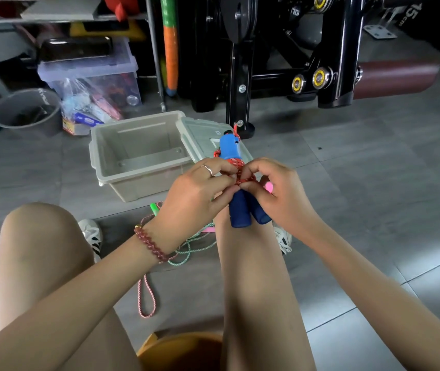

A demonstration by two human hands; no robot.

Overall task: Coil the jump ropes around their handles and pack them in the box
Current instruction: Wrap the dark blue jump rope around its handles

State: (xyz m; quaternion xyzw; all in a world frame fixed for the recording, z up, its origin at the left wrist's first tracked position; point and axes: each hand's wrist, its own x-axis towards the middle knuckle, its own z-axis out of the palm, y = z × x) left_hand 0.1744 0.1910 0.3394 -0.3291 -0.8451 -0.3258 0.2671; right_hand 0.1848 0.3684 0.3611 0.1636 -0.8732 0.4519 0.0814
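Hands meet in the middle of my feed, both on one jump rope. I've got the left hand (200,191), ring on one finger and a beaded bracelet (150,245) at the wrist, curled in and pinching the red rope (237,167) where it wraps the blue handles (240,212). The right hand (280,194) comes in from the other side, fingertips pinching the same red wrap, so both hands are closed on that rope. The two handles stand side by side, nearly upright, dark foam grips pointing down over the right knee (243,236) and the lighter blue top poking up above the fingers. Just behind them, the beige box (144,187) sits open on the grey floor tiles, with its lid (200,132) beside it on the right. Down between the legs I can see a green rope (194,247) lying loose on the floor, tangled with a pink-and-white rope (146,295) that loops toward me, and a green handle (154,208) near the box. A pink handle (269,187) peeks out behind the right hand.
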